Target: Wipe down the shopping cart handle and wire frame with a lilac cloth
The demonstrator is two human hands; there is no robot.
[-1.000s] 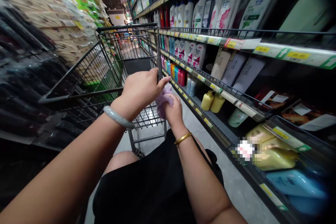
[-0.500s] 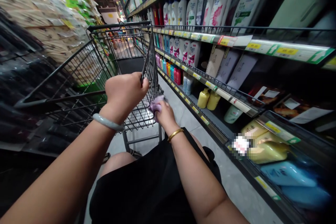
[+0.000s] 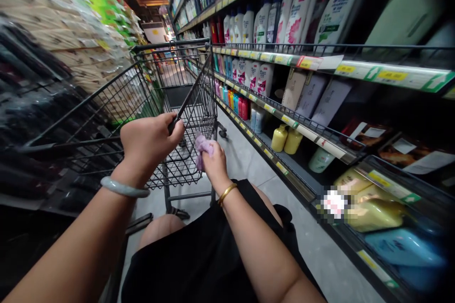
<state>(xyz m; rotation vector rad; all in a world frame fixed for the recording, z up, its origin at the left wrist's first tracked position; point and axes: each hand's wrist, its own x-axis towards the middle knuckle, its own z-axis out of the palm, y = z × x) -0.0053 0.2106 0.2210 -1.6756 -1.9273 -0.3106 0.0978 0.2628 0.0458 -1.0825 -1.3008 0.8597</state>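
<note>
My left hand (image 3: 149, 144), with a pale bangle at its wrist, is closed around the top bar of a dark wire shopping cart (image 3: 186, 90). The bar runs forward and to the right out of my fist. Held in the closed fingers of my right hand (image 3: 215, 163) is a crumpled purple cloth (image 3: 204, 146), beside the cart's right mesh wall. A gold bracelet circles my right wrist. The part of the cloth inside my fingers is hidden. Bare wire mesh shows at the bottom of the cart's basket.
A shelf rack (image 3: 295, 61) with shampoo bottles (image 3: 300, 14) lines the right side. Yellow pump bottles (image 3: 279, 138) stand lower down. Stacked packages (image 3: 76, 47) rise on the left. Grey floor tiles (image 3: 249, 165) run between cart and shelves. A cart wheel (image 3: 221, 130) shows ahead.
My left hand has moved left and down with the cart's bar in it. The right hand and the purple cloth have shifted slightly left. The cart sits a little lower in view.
</note>
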